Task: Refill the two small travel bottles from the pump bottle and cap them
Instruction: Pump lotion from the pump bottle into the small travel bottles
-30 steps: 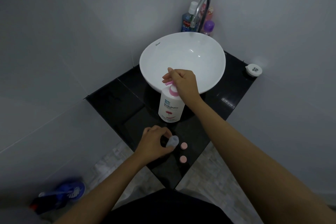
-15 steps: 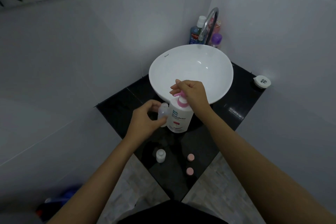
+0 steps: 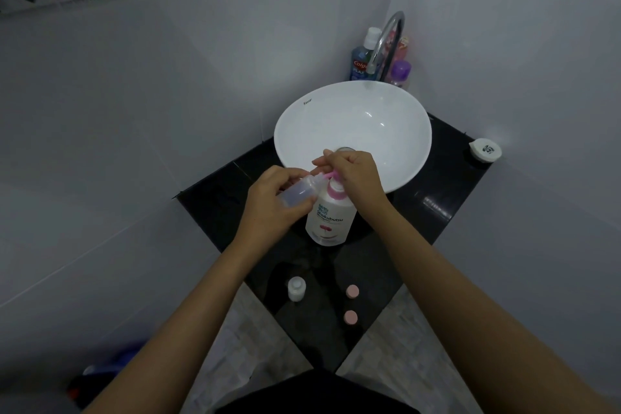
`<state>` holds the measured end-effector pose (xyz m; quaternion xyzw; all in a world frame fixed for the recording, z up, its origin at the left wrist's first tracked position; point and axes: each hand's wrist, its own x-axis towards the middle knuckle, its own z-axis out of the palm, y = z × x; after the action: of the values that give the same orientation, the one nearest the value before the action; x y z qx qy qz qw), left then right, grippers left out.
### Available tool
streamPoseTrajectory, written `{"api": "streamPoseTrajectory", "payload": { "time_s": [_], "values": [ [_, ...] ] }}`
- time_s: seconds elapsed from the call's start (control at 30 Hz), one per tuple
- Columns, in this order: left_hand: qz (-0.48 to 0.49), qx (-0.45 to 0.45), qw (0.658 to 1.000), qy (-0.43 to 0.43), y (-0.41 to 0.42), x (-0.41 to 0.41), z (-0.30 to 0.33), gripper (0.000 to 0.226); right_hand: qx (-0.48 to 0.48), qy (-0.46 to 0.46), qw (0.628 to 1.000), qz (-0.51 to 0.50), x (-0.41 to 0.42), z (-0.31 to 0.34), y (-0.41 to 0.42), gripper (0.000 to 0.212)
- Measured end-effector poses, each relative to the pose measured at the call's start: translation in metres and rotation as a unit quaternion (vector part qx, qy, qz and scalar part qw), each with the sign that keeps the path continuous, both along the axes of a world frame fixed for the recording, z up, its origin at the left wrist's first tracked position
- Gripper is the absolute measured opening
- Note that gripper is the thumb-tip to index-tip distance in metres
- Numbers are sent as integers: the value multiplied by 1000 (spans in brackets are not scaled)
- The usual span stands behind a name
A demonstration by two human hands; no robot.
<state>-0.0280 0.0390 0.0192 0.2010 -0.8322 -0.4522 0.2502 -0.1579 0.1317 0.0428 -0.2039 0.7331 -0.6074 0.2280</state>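
A white pump bottle with a pink pump stands on the black counter in front of the basin. My right hand rests on top of the pump head. My left hand holds a small clear travel bottle tilted on its side, its mouth touching the pink spout. A second small travel bottle stands uncapped near the counter's front corner. Two pink caps lie to its right.
A white basin sits behind the pump bottle, with a curved metal tap over it. Several bottles stand in the back corner. A small white round container lies at the counter's right end. Walls close in on both sides.
My left hand lifted one travel bottle from the counter's front up to the pump spout and tilted it. My right hand stayed on the pump head.
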Motion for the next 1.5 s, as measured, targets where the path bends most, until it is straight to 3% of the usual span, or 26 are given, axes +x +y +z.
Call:
{"api": "streamPoseTrajectory", "payload": {
  "time_s": [0.1,0.2,0.47,0.87,1.03,1.23,1.5],
  "values": [
    [-1,1,1000,8,0,0,3,37,19,-27,999,1,-3,1,-3,28],
    [-5,9,1000,12,-1,-1,4,37,53,14,998,-14,-5,-4,-3,41],
    [-26,26,999,2,-2,-6,-6,38,62,19,998,-19,-2,-21,-8,45],
    [-31,59,997,41,-6,-8,-3,36,48,51,997,-32,-5,-16,-9,44],
    [-41,86,995,28,-5,-8,-8,38,49,-16,998,-28,0,-27,-5,46],
    [-33,80,995,44,-6,-9,-5,40,74,59,995,-33,-8,-17,-6,39],
    [-39,92,995,24,-7,-11,-10,39,48,11,997,-63,-2,-28,-8,42]
  ]
}}
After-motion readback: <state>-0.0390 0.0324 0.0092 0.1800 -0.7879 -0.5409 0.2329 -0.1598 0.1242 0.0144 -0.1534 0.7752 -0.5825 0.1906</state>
